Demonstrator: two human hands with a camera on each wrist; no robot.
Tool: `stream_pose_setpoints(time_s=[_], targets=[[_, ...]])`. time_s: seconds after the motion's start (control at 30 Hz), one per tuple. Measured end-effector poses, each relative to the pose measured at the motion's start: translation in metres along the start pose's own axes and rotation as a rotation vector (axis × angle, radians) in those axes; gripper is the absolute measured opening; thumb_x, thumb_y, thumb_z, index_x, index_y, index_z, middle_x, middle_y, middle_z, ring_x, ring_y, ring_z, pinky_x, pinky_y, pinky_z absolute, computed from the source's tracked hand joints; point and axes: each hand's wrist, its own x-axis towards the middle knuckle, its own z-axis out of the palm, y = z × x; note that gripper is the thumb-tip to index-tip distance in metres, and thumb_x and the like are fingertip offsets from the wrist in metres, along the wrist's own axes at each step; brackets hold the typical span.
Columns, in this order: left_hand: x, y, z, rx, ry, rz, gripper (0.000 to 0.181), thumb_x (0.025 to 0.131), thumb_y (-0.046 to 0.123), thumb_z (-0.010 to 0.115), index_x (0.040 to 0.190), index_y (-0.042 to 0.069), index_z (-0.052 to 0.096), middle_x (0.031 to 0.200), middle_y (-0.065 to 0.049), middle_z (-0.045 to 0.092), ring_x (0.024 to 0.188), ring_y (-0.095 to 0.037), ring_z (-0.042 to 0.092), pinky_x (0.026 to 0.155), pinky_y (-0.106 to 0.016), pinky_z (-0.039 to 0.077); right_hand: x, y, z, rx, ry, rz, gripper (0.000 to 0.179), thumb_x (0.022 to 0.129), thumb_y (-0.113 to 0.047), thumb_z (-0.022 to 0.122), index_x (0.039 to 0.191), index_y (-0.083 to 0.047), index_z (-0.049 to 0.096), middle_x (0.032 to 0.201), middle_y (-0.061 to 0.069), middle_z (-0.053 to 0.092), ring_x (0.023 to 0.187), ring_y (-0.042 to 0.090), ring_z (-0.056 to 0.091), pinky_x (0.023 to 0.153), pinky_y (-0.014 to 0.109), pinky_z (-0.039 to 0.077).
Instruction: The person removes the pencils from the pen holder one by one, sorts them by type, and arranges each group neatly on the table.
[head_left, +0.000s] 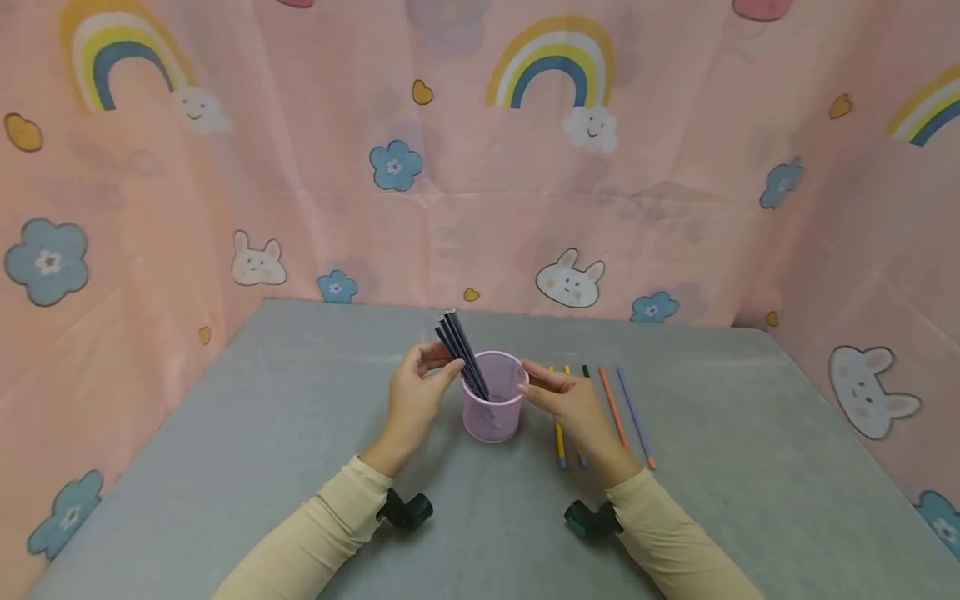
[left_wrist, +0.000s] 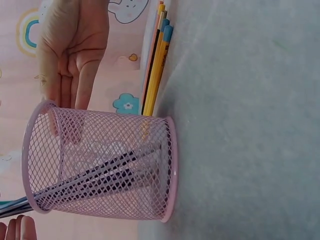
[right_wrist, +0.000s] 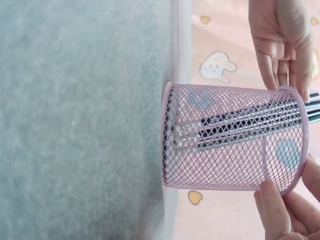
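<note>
A pink mesh pencil holder point(head_left: 491, 421) stands upright on the grey table, in the middle of the head view. Several dark pencils point(head_left: 459, 346) lean inside it, their upper ends sticking out past the rim on the left. My right hand point(head_left: 573, 404) holds the holder's right side near the rim, thumb and fingers at the edge. On the opposite side, my left hand point(head_left: 420, 396) is beside the rim and the dark pencils, its fingers fairly straight in the right wrist view. The mesh shows the pencils' lower ends point(right_wrist: 200, 137) near the bottom.
To the right of the holder, several pencils lie on the table point(head_left: 720, 467), among them a yellow pencil point(head_left: 561, 446), an orange pencil point(head_left: 613, 404) and a purple pencil point(head_left: 636, 417). Some are partly behind my right hand. A pink patterned cloth point(head_left: 480, 217) hangs around the table.
</note>
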Motion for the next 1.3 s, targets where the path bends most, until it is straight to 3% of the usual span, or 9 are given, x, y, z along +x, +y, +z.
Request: stream_pose_setpoints(time_s=[0.4,0.67,0.83,1.07,1.13,1.3], targets=[[0.003,0.003,0.008,-0.074,0.044,-0.021,0.03,0.082,0.012,0.071,0.104,-0.003,0.057,0.101,-0.017,0.062,0.091,-0.022,0.062,0.073,-0.022,0.054,-0.001,0.003,-0.001,0.025,-0.003,-0.012,0.05,0.081,-0.023,0.072,0.127,-0.009,0.057,0.125,0.01,0.059,0.118,0.019,0.055,0.095,0.033,0.047],[0.002,0.014,0.008,-0.104,0.05,-0.043,0.024,0.084,0.005,0.067,0.101,-0.008,0.057,0.099,-0.021,0.06,0.085,-0.021,0.061,0.07,-0.023,0.055,-0.003,0.001,-0.001,0.028,0.004,0.0,0.05,0.081,-0.023,0.072,0.127,-0.009,0.057,0.126,0.01,0.058,0.117,0.019,0.056,0.094,0.034,0.047],[0.004,0.016,0.005,-0.095,0.069,0.01,0.023,0.085,0.008,0.066,0.1,-0.007,0.057,0.098,-0.018,0.06,0.082,-0.012,0.061,0.07,-0.023,0.055,-0.003,0.0,-0.001,0.027,0.005,-0.002,0.049,0.082,-0.022,0.071,0.127,-0.009,0.057,0.126,0.009,0.059,0.117,0.019,0.056,0.094,0.034,0.047],[0.01,0.024,-0.004,-0.097,0.098,0.078,0.021,0.086,0.008,0.065,0.099,-0.006,0.057,0.096,-0.016,0.06,0.081,-0.012,0.062,0.07,-0.024,0.056,-0.002,0.001,0.0,0.03,0.01,0.004,0.048,0.082,-0.022,0.072,0.126,-0.01,0.058,0.127,0.009,0.058,0.117,0.02,0.056,0.094,0.035,0.047],[0.008,0.035,-0.008,-0.094,0.092,0.067,0.02,0.087,0.008,0.064,0.099,-0.006,0.056,0.096,-0.016,0.06,0.081,-0.013,0.062,0.071,-0.025,0.056,-0.002,0.002,0.0,0.027,0.01,0.007,0.048,0.082,-0.023,0.071,0.126,-0.011,0.058,0.128,0.008,0.058,0.117,0.02,0.056,0.095,0.036,0.047],[0.01,0.045,-0.015,-0.113,0.088,0.068,0.024,0.087,0.011,0.064,0.101,-0.006,0.055,0.098,-0.015,0.059,0.084,-0.014,0.062,0.074,-0.026,0.056,-0.001,0.002,0.0,0.021,0.01,0.013,0.047,0.082,-0.022,0.071,0.126,-0.011,0.058,0.128,0.008,0.058,0.117,0.02,0.056,0.095,0.037,0.046]])
